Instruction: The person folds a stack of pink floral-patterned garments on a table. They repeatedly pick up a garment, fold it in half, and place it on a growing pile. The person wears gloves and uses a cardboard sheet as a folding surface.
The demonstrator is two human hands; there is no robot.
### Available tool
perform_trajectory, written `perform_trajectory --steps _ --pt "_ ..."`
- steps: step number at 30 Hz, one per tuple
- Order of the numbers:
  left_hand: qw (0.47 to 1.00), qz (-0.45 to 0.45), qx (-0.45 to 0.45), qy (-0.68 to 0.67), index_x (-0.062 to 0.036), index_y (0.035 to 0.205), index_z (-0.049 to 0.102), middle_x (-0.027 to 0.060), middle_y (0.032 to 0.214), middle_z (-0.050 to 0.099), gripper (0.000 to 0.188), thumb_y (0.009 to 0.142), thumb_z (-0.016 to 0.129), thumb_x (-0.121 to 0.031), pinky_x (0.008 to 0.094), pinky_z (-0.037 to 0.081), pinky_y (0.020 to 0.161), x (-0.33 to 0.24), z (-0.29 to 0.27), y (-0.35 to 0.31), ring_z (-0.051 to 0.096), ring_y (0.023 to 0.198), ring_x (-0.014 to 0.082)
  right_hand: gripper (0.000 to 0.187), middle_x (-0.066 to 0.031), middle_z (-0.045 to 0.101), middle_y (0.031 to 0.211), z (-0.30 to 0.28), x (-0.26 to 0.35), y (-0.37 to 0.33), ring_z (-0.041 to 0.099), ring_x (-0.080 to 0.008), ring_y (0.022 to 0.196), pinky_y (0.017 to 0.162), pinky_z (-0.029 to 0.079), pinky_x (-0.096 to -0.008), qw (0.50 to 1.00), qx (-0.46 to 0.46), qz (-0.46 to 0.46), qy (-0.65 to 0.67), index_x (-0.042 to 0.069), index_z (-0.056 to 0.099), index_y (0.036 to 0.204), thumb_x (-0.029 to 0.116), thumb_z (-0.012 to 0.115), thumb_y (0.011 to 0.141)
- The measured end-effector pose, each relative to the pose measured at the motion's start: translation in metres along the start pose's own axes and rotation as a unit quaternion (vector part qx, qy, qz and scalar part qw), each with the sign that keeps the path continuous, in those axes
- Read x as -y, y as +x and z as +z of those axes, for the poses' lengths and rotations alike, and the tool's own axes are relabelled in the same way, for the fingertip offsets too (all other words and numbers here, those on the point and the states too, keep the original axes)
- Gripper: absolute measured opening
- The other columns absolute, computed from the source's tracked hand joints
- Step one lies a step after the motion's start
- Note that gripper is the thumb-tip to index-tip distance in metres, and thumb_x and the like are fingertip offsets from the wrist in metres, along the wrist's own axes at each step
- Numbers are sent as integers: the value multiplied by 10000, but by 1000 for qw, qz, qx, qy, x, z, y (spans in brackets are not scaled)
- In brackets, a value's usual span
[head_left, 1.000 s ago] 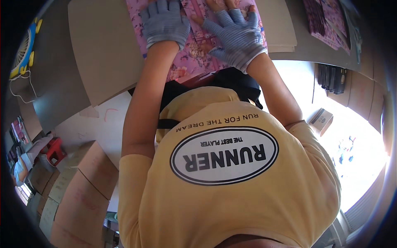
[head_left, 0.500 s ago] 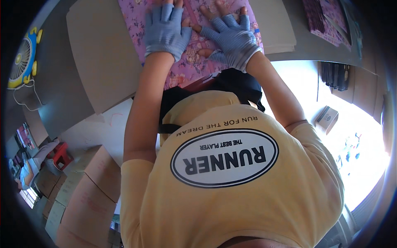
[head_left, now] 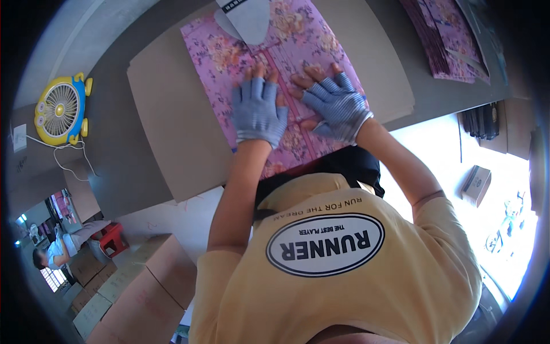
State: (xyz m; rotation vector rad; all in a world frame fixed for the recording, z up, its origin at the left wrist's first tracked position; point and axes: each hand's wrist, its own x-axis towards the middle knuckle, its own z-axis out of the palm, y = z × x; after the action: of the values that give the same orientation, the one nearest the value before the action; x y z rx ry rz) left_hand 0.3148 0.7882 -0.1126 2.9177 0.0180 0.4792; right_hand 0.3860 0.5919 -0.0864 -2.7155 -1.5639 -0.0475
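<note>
A folded pink floral garment [head_left: 215, 66] with a darker pink band down its middle lies on flat brown-grey cardboard [head_left: 160, 97]. At its far end sits a white rounded card [head_left: 252, 22] with a dark band, partly cut off by the picture's upper edge. My left hand [head_left: 259, 112], in a blue fingerless glove, rests flat on the garment's left half, fingers stretched away from me. Opposite it, my right hand [head_left: 337, 106], gloved in blue stripes, presses the right half with fingers spread. Neither hand grips anything.
A yellow and blue fan [head_left: 60, 110] with a white cord is at the left. More pink floral pieces [head_left: 450, 40] are stacked at the far right of the grey table [head_left: 123, 143]. Cardboard boxes [head_left: 143, 304], a red stool [head_left: 110, 239] and another person [head_left: 57, 252] are lower left.
The view has shifted, so the garment and both hands sit lower in the picture. The white card at the far end now shows. Both hands stay flat on the garment.
</note>
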Motion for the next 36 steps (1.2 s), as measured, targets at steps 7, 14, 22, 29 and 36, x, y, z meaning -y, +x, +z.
perform_trajectory --steps 7,14,22,29,36 --pt "999 -20 12 -38 -132 1341 472 143 1470 340 492 861 508 -230 595 226 1077 -4 -5 -1 340 1337 360 565 -2 268 1533 -1 -86 107 223 -238 1419 1144 137 -541 994 -22 -33 -101 270 316 1453 467 388 929" --pt "998 -17 14 -52 -111 1339 469 154 1474 332 465 884 478 -207 607 224 1072 -7 -8 1 335 1335 381 488 -93 314 1501 9 -171 252 291 -312 1378 1114 246 -477 998 -21 -3 -55 177 410 1397 399 323 972" --pt "1000 -5 8 -25 -109 1331 478 161 1468 343 471 874 480 -223 582 268 1044 -5 -8 4 352 1329 358 546 -28 250 1538 16 -141 202 220 -282 1414 1123 186 -557 989 -47 -29 -137 264 322 1445 449 389 936" --pt "1000 -5 9 27 -142 1324 482 137 1408 421 492 857 523 -293 538 311 1026 -3 -4 -1 403 1286 307 622 -15 271 1530 -1 -43 22 245 -235 1411 1095 212 -585 991 9 -47 -123 308 298 1453 532 439 889" --pt "999 19 -34 7 -101 1323 468 142 1449 370 530 823 550 -256 531 305 1044 1 4 -1 397 1278 347 638 -36 307 1514 -9 -4 -57 241 -298 1411 1118 141 -598 992 -5 -64 -109 330 413 1400 676 237 894"
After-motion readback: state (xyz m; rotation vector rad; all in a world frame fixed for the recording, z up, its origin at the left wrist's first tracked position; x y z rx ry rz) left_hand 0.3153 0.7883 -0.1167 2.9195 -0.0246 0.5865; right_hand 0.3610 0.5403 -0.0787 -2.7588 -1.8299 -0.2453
